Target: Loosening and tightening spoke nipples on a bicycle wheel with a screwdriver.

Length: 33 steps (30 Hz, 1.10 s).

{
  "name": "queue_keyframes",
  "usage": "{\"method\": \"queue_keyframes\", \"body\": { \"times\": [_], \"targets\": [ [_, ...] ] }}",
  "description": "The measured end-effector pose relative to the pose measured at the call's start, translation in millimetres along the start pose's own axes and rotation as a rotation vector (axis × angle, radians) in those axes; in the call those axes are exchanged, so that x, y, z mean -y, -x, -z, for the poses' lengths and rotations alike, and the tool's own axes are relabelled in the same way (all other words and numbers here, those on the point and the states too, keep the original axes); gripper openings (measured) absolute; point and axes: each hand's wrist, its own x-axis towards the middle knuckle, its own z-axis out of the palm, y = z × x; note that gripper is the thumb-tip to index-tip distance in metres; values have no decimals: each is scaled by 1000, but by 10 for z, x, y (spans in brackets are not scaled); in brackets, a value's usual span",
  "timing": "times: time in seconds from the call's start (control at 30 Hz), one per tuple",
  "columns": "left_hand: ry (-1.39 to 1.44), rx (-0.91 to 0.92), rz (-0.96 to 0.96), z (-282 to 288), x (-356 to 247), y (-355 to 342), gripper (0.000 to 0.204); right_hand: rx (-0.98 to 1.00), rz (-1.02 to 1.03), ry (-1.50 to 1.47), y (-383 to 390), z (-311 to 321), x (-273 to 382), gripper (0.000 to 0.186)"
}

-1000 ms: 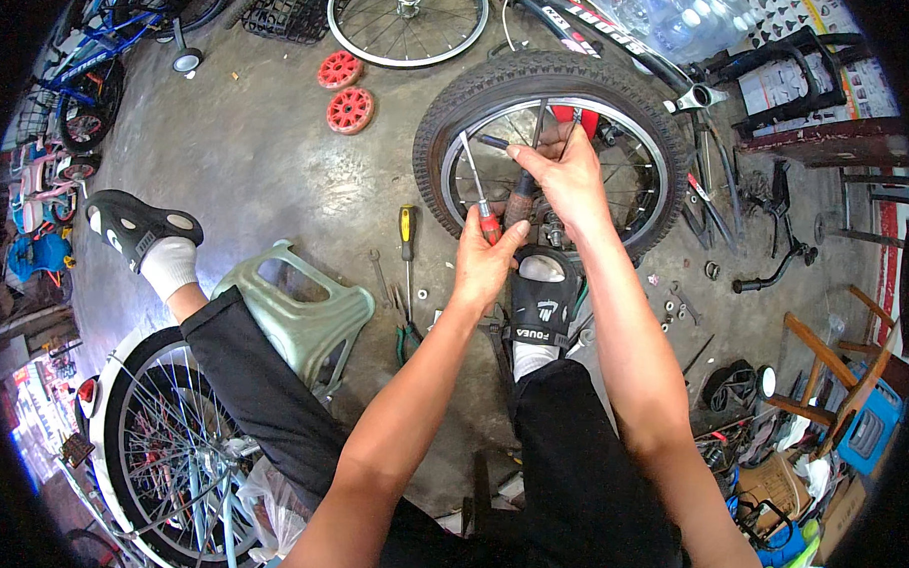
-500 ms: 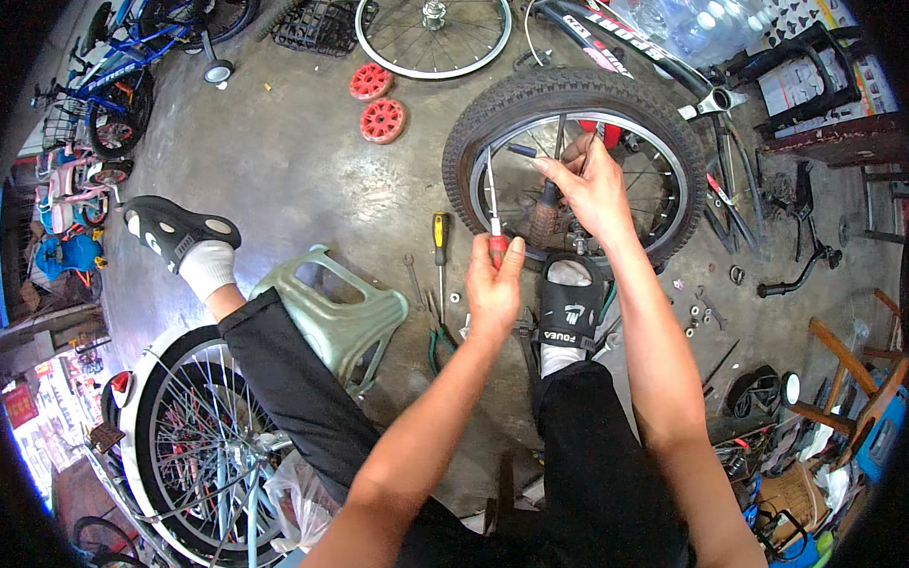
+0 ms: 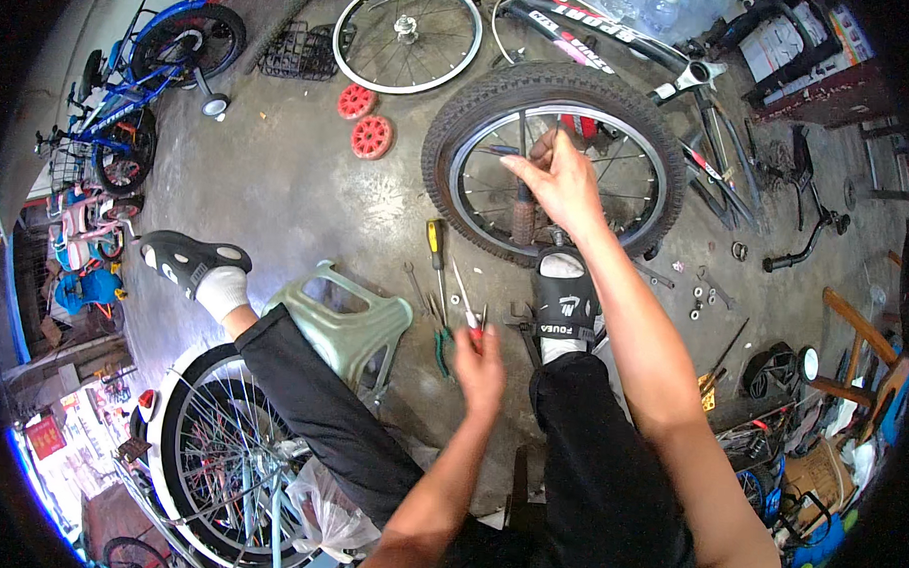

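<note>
My left hand (image 3: 478, 373) is closed round the handle of a red-handled screwdriver (image 3: 461, 287), its thin shaft pointing up and away over the floor. Teal-handled pliers (image 3: 442, 352) and a yellow-and-black screwdriver (image 3: 436, 251) lie just left of it. Over the bicycle wheel (image 3: 439, 198), which has a knobby black tyre, hangs my right hand (image 3: 563, 188). Its fingers are curled and its thumb reaches out; what they grip is hidden. A short dark-blue piece (image 3: 500, 148) shows beside the thumb. Inside the rim lies a dark rod with a brown ribbed grip (image 3: 523, 221).
My sandalled foot (image 3: 566, 306) is against the wheel's near side. A green plastic stool (image 3: 348, 320) stands left. Beyond lie red small wheels (image 3: 370, 138), a bare wheel (image 3: 406, 29) and a bicycle frame (image 3: 623, 35). Nuts and wrenches (image 3: 715, 290) are scattered at right.
My left hand has drawn back from the rim toward the floor tools, still holding the screwdriver. The right hand stays over the wheel. The whole view has shifted slightly.
</note>
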Motion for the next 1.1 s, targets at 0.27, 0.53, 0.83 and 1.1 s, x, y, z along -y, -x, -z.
{"method": "queue_keyframes", "body": {
  "times": [0.27,0.53,0.83,1.1],
  "targets": [
    [-867,412,-875,324,-2951,-845,35,-7,-20,20,-20,-39,-63,56],
    [-1144,822,-1181,-659,-4271,-1484,27,12,-31,13,63,58,92,52],
    [-1454,1118,-1093,-1576,-4935,-1539,30,-45,44,48,70,4,-20,59],
    [-1979,1300,-591,-2598,-5020,-1887,18,-34,19,11,46,-88,52,60]
  ]
}}
